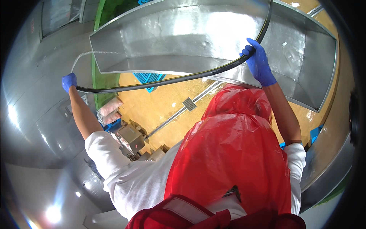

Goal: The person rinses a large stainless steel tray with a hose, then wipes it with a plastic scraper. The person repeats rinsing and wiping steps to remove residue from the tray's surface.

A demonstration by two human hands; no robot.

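A black hose (179,79) with a thin yellow stripe runs between my two blue-gloved hands and on past the top of the view. At the far left my left hand (69,81) is closed round its end, where a stream of water (81,56) arcs up and to the right into a large steel trough (152,42). On the right, my right hand (259,63) grips the hose above the trough's near edge, fingers wrapped round it. Wet shine and a few small pale bits show on the trough's inside.
Blue plastic pallets (149,79) lie beneath the trough. A floor drain grate (189,104) sits in a channel across the yellow floor (160,103). Stacked packs (110,108) and a steel machine (130,138) stand at left. A red apron (228,152) covers my front.
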